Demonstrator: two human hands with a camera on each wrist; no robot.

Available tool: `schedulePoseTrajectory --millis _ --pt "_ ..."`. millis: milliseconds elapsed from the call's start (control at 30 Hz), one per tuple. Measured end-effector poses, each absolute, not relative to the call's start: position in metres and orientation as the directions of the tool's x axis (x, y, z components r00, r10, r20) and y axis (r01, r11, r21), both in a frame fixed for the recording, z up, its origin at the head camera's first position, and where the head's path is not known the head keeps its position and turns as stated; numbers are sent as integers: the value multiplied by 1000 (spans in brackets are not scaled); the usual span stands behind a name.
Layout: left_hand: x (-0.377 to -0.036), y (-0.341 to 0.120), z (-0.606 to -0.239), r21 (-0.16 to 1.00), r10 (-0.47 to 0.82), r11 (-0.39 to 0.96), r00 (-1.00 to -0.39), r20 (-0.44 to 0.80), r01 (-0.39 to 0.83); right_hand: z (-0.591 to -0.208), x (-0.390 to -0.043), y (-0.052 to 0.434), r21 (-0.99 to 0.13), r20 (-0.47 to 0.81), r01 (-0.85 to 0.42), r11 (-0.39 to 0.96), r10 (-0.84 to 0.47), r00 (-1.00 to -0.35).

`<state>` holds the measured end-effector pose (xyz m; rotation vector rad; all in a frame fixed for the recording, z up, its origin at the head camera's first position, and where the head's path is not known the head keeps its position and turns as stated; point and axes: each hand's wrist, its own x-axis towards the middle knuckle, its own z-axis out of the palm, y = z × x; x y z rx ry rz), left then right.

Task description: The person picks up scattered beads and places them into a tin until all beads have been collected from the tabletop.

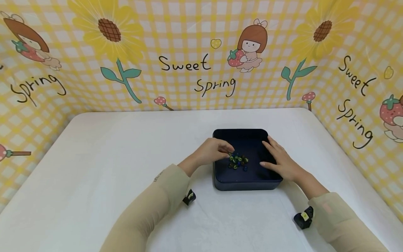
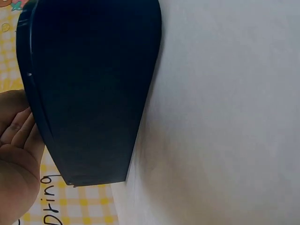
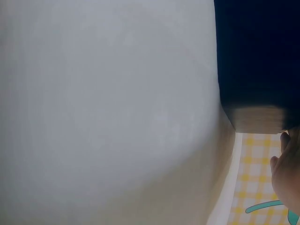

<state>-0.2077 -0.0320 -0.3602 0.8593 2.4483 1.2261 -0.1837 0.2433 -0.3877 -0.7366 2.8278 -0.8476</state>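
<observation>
A dark blue square tray [image 1: 239, 134] sits on the white table [image 1: 110, 168], holding a small cluster of several glass marbles [image 1: 238, 161]. My left hand [image 1: 217, 149] reaches over the tray's left rim, its fingertips curled together just above the cluster's left edge; whether it pinches a marble cannot be told. My right hand [image 1: 278, 157] lies with straight fingers on the tray's right side, thumb pointing toward the marbles. The left wrist view shows the tray's outer wall [image 2: 93, 89] beside my hand [image 2: 16, 159]. The right wrist view shows a tray corner [image 3: 255, 61] and fingers [image 3: 286, 173].
A yellow checked backdrop [image 1: 189, 52] with sunflowers and "Sweet Spring" lettering walls the table on three sides. Wrist-mounted cameras [image 1: 303, 217] hang under both sleeves. White tabletop stretches left of the tray and in front of it.
</observation>
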Motion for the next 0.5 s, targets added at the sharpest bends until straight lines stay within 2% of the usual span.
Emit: schedulePoseTrajectory --millis 233,500 --pt "-216 -24 -360 680 681 530 -732 13 506 -387 -184 243 -538 46 -422 730 -474 -879" --pt "-220 -14 -359 498 729 619 -681 -76 607 -388 -183 243 -543 40 -417 729 -473 -880"
